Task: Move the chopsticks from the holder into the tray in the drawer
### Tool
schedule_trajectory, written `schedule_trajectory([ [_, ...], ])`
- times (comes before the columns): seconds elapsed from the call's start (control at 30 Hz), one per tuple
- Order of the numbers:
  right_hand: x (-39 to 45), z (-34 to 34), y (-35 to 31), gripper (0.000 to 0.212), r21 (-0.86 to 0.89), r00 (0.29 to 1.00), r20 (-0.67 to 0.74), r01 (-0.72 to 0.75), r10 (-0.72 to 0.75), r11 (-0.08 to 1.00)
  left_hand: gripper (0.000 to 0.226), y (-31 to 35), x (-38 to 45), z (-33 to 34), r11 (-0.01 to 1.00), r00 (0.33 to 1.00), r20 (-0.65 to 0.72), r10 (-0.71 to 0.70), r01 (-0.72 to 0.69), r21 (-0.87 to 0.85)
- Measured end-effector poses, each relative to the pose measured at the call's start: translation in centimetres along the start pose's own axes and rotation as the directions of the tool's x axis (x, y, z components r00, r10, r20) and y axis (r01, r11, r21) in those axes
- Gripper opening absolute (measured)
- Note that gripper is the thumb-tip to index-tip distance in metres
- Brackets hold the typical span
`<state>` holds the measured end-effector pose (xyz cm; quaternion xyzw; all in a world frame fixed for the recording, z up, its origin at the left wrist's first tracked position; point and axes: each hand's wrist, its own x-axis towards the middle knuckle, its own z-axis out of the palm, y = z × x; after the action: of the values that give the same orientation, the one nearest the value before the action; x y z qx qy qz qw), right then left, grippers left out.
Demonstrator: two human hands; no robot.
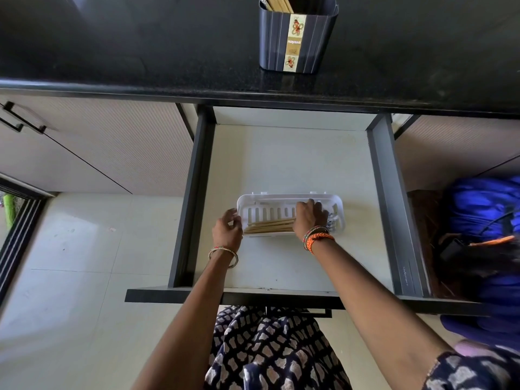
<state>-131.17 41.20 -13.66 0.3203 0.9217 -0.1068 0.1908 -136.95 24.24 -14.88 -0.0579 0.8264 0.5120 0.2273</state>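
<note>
A dark blue holder (298, 40) stands on the black countertop with several wooden chopsticks (277, 2) sticking up in it. Below, a white slotted tray (267, 202) lies in the open drawer (281, 159). Several wooden chopsticks (268, 226) lie lengthwise along the tray's near side. My right hand (309, 216) rests over the right part of the tray, fingers curled down onto the chopsticks there. My left hand (228, 229) touches the tray's left end, fingers loosely bent.
The black countertop (140, 52) overhangs the drawer's back. Dark drawer rails (391, 192) run along both sides. A person in blue clothing (484, 220) crouches at the right. Pale floor tiles (70, 249) lie to the left, under a cabinet handle (22, 118).
</note>
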Motion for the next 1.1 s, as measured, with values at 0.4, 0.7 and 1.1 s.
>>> schedule_trajectory([
  [0.4,0.4,0.1,0.8,0.031,0.021,0.998,-0.002,-0.060,0.060,0.998,0.029,-0.2,0.0,0.2,0.999,0.999,-0.014,-0.033,0.033,-0.029],
  [0.7,0.8,-1.8,1.9,0.028,0.079,0.996,0.055,0.061,-0.066,0.995,0.029,0.0,-0.1,0.1,1.000,1.000,-0.012,-0.027,0.027,-0.005],
  [1.1,2.7,-23.4,-3.1,0.024,0.392,0.822,-0.557,0.384,-0.117,0.836,0.036,21.2,4.8,-2.3,0.839,0.821,-0.219,0.528,-0.544,-0.014],
])
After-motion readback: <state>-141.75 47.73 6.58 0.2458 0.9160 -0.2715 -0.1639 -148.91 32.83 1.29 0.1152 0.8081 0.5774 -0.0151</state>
